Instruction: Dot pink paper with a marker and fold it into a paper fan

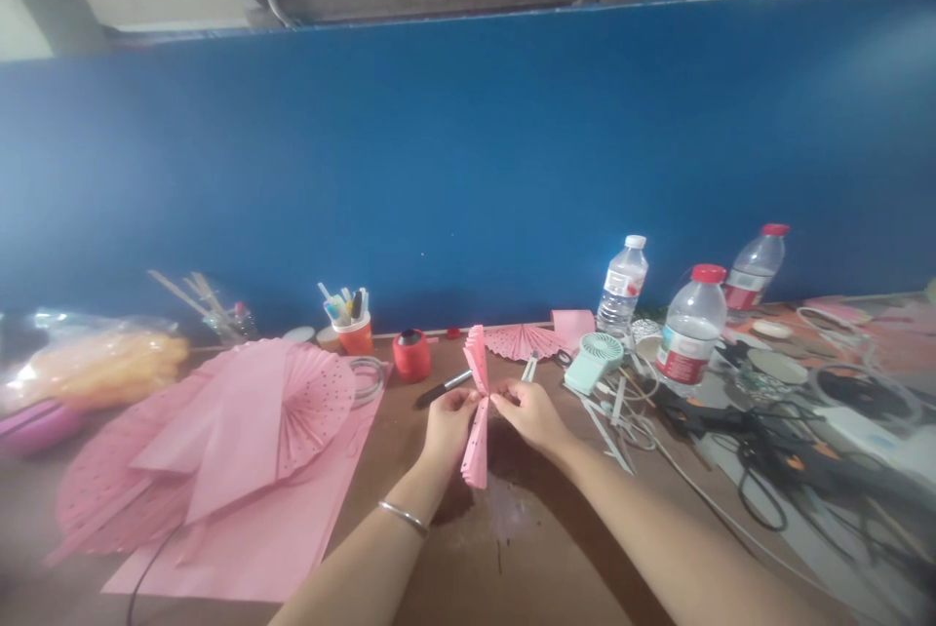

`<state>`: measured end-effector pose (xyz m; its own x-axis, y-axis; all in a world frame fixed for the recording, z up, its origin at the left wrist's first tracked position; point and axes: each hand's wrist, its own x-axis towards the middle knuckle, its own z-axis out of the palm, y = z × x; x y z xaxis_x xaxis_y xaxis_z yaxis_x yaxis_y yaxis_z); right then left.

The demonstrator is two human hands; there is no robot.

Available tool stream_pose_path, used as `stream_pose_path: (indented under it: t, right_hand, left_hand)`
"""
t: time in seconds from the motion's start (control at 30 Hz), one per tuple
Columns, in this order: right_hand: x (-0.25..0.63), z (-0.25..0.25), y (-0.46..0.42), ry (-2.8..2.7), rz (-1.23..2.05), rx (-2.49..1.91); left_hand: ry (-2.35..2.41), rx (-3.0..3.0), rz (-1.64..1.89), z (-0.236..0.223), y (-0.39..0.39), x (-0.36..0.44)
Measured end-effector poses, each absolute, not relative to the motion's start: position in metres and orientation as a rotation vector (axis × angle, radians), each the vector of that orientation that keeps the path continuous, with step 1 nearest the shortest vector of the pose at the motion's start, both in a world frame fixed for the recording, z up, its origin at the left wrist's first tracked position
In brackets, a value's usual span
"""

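Between my two hands, a pleated pink paper strip (476, 441) with small dark marks stands nearly upright above the brown table (439, 577). My left hand (451, 419) pinches its middle from the left. From the right, my right hand (527, 411) grips the same middle part with thumb and finger. The folds fan out slightly at the upper and lower ends. A black marker (443, 389) lies just beyond my left hand. Behind my right hand, an open pink paper fan (521, 341) rests on the table.
Pink fans and paper sheets (241, 548) are piled at left. A cup of pens (355, 333) and a red round container (410, 356) stand at the back. To the right are a mint handheld fan (591, 365), several water bottles (691, 329) and tangled cables (760, 470). A blue partition (439, 168) rises behind.
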<state>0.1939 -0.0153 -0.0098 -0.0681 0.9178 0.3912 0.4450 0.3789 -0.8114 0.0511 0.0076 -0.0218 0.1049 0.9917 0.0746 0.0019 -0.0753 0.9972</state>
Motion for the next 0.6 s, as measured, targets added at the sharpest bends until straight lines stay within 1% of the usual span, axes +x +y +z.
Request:
stream_pose_path:
  t: [0.3,0.6]
  right_hand:
    - [0.1954,-0.0042,-0.0184,-1.652,0.666,-1.238]
    - [0.1958,-0.0059,-0.0199,-1.722,0.519,-1.243]
  left_hand:
    - [1.094,1.337,1.127,-0.0176,0.0065,0.048]
    - [1.057,1.317,1.081,-0.0153,0.0052,0.0478]
